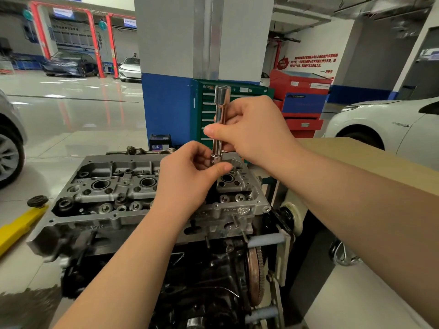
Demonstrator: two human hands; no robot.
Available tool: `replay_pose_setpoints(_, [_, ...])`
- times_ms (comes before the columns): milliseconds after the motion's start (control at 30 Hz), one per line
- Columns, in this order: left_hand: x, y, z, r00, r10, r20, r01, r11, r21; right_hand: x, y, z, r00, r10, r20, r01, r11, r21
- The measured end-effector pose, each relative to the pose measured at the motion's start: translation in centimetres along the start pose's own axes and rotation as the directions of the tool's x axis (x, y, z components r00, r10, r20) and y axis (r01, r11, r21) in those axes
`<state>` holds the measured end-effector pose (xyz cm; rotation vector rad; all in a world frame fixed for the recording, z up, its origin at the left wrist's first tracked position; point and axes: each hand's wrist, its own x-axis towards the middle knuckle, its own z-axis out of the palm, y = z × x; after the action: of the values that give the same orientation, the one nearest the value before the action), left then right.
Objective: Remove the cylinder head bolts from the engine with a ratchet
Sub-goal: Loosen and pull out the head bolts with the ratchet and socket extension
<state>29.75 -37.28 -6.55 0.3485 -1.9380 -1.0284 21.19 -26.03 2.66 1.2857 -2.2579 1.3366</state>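
The grey cylinder head [114, 186] sits on top of the dark engine block [202, 281] on a stand. A chrome extension bar [221, 110] stands upright over the head's right end. My right hand [256, 131] grips the bar around its middle. My left hand [190, 179] pinches the bar's lower end, where a socket [215, 160] sits just above the head. Whatever is under the socket is hidden by my fingers. No ratchet handle shows.
A green tool cabinet [206, 108] and a red one [301, 100] stand behind the engine by a blue and grey pillar [171, 67]. A brown board [356, 157] lies at the right. A yellow lift arm [19, 226] is at the left. Cars are parked around.
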Motion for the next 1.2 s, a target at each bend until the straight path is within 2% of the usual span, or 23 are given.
replay_pose_setpoints(67, [0.0,-0.1,0.1,1.000,0.018,0.011,-0.019,1.000,0.015,0.0,-0.1,-0.2,1.000,0.006,0.027,-0.007,1.000,0.026])
replay_pose_setpoints(133, [0.1,-0.1,-0.2,0.999,-0.004,0.054,0.004,1.000,-0.003,0.2,0.1,-0.6,0.992,0.013,0.122,-0.035,0.984,0.176])
replay_pose_setpoints(200, [0.3,-0.1,-0.8,0.992,-0.032,0.123,0.039,0.998,-0.054,0.3,0.3,-1.1,0.964,0.002,0.264,-0.104,0.921,0.376])
replay_pose_setpoints(267, [0.6,0.0,-1.5,0.975,-0.039,0.221,0.059,0.994,-0.087,0.3,0.2,-1.4,0.946,-0.019,0.325,-0.140,0.877,0.460])
replay_pose_setpoints(367, [0.9,0.3,-2.1,0.961,-0.015,0.275,0.004,0.999,0.040,0.4,-0.1,-1.2,0.968,-0.003,0.251,-0.098,0.916,0.389])
replay_pose_setpoints(433, [0.8,0.6,-1.8,0.968,-0.025,0.251,-0.001,0.994,0.105,0.6,-0.2,-0.8,0.988,-0.003,0.154,-0.036,0.968,0.248])
replay_pose_setpoints(500, [0.4,0.8,-1.3,0.982,-0.063,0.178,0.047,0.994,0.095,0.6,-0.2,-0.4,0.999,-0.038,0.031,0.036,0.997,0.062])
replay_pose_setpoints(567, [0.3,0.7,-0.7,0.989,-0.103,0.106,0.100,0.994,0.036,0.5,-0.2,-0.2,0.998,-0.040,-0.054,0.041,0.999,0.022])
replay_pose_setpoints(633, [0.4,0.3,-0.5,0.989,-0.104,0.105,0.104,0.995,0.010,0.4,0.1,-0.3,0.999,-0.021,-0.028,0.024,0.994,0.108])
replay_pose_setpoints(700, [0.6,0.0,-0.7,0.981,-0.107,0.162,0.110,0.994,-0.009,0.4,0.4,-0.5,0.995,-0.009,0.101,-0.016,0.970,0.244])
replay_pose_setpoints(767, [1.0,-0.2,-1.3,0.964,-0.124,0.237,0.145,0.987,-0.070,0.5,0.5,-1.0,0.961,-0.011,0.276,-0.093,0.928,0.362])
replay_pose_setpoints(833, [1.2,-0.4,-2.0,0.938,-0.107,0.330,0.164,0.975,-0.149,0.5,0.4,-1.3,0.926,-0.016,0.378,-0.157,0.894,0.421])
replay_pose_setpoints(867, [1.2,-0.4,-2.2,0.926,-0.096,0.366,0.167,0.972,-0.168,0.5,0.3,-1.2,0.929,-0.011,0.370,-0.151,0.901,0.407])
replay_pose_setpoints(933, [1.2,-0.3,-2.4,0.920,-0.090,0.382,0.170,0.969,-0.179,0.5,0.0,-1.0,0.966,0.000,0.259,-0.078,0.954,0.288])
replay_pose_setpoints(1000, [1.1,-0.1,-2.0,0.948,-0.089,0.305,0.146,0.975,-0.170,0.4,-0.1,-0.4,0.995,-0.014,0.102,0.001,0.992,0.125])
replay_pose_setpoints(1067, [0.9,0.1,-1.5,0.981,-0.073,0.179,0.093,0.990,-0.107,0.3,0.0,0.1,0.999,-0.030,-0.011,0.030,0.999,0.035])
replay_pose_setpoints(1133, [0.6,0.2,-1.0,0.993,-0.030,0.111,0.036,0.998,-0.053,0.2,0.1,0.2,0.999,-0.041,-0.035,0.041,0.999,0.006])
replay_pose_setpoints(1200, [0.7,0.1,-0.9,0.994,-0.019,0.111,0.023,0.999,-0.034,0.3,0.2,-0.1,0.999,-0.032,0.035,0.030,0.997,0.068])
